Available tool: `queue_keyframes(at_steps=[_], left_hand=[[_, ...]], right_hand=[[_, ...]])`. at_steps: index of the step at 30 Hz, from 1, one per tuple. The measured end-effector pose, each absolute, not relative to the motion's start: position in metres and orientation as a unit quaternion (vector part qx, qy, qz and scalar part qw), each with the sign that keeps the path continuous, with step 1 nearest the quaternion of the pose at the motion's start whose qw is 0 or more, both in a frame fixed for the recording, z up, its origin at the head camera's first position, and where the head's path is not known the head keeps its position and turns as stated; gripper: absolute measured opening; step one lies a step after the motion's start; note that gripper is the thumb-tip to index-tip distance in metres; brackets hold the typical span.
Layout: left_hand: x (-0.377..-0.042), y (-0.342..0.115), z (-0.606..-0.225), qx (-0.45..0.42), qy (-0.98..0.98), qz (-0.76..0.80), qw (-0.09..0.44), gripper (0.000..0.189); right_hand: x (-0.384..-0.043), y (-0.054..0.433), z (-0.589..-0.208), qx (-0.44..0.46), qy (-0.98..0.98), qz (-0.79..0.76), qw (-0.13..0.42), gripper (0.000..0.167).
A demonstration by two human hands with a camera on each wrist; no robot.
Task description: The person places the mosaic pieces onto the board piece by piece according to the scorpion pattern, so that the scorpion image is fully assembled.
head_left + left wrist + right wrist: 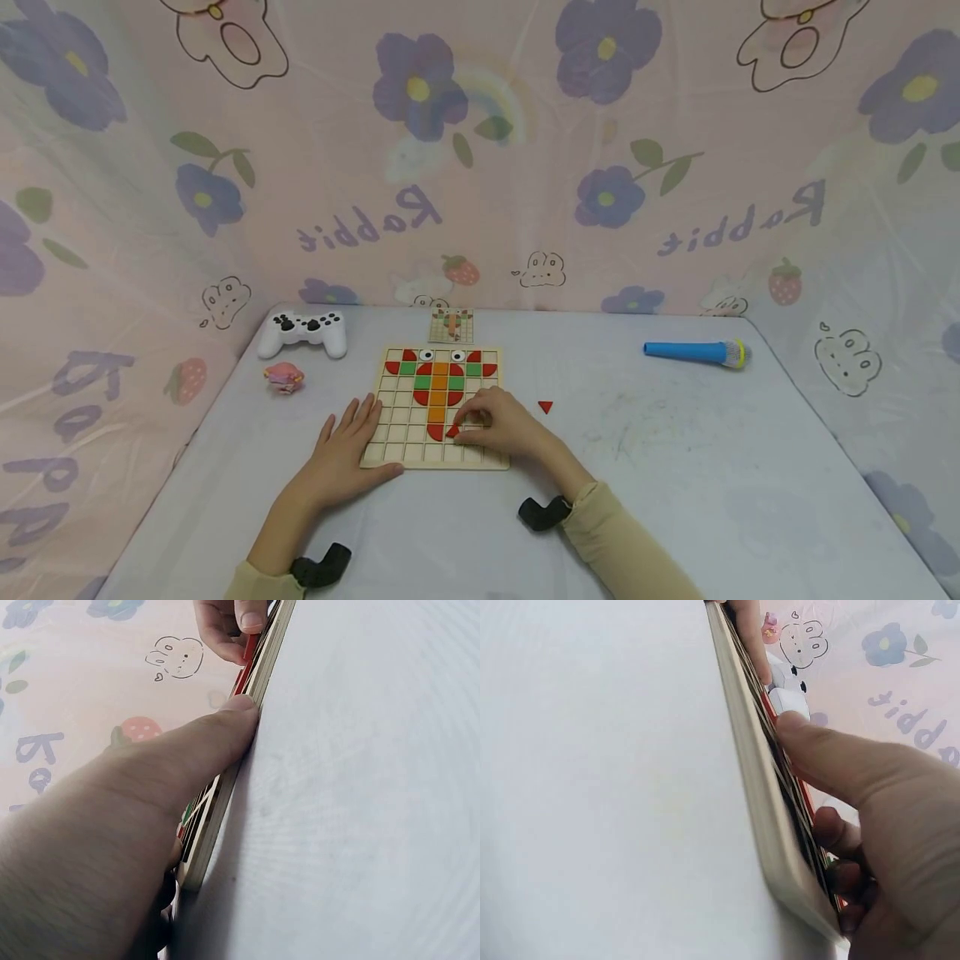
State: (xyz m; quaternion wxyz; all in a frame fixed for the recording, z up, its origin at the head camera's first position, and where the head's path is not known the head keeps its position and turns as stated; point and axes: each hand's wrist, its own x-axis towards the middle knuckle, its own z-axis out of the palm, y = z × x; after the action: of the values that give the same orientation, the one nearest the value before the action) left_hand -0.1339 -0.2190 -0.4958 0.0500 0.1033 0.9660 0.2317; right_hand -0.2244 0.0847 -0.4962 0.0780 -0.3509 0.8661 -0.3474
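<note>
A wooden grid board [397, 454] lies on the table, bearing red, green and orange pieces and two eye pieces in a symmetrical figure. My left hand [337, 458] rests along the board's left side with fingers extended, its thumb on the near edge. Thumb and fingers of my right hand [498, 423] pinch a small red triangle [453, 432] at the lower end of the orange column, beside a red quarter-round piece [435, 432]. In the left wrist view the red piece [250, 646] stands tilted between the right fingertips. Another red triangle [545, 407] lies right of the board.
Behind the board is a small pattern card [452, 326]. A white game controller [302, 335] and a pink toy figure [284, 377] sit at the back left. A blue toy microphone [693, 352] lies at the back right. Printed curtains [480, 208] surround the table.
</note>
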Motion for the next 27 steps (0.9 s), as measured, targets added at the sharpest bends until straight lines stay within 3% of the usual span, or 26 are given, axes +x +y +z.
queue_keyframes(at_steps=[27], left_hand=[[-0.1331, -0.2181, -0.4954, 0.106, 0.96, 0.254, 0.039, 0.113]], right_hand=[[-0.2215, 0.0861, -0.5005, -0.372, 0.855, -0.358, 0.057, 0.008]])
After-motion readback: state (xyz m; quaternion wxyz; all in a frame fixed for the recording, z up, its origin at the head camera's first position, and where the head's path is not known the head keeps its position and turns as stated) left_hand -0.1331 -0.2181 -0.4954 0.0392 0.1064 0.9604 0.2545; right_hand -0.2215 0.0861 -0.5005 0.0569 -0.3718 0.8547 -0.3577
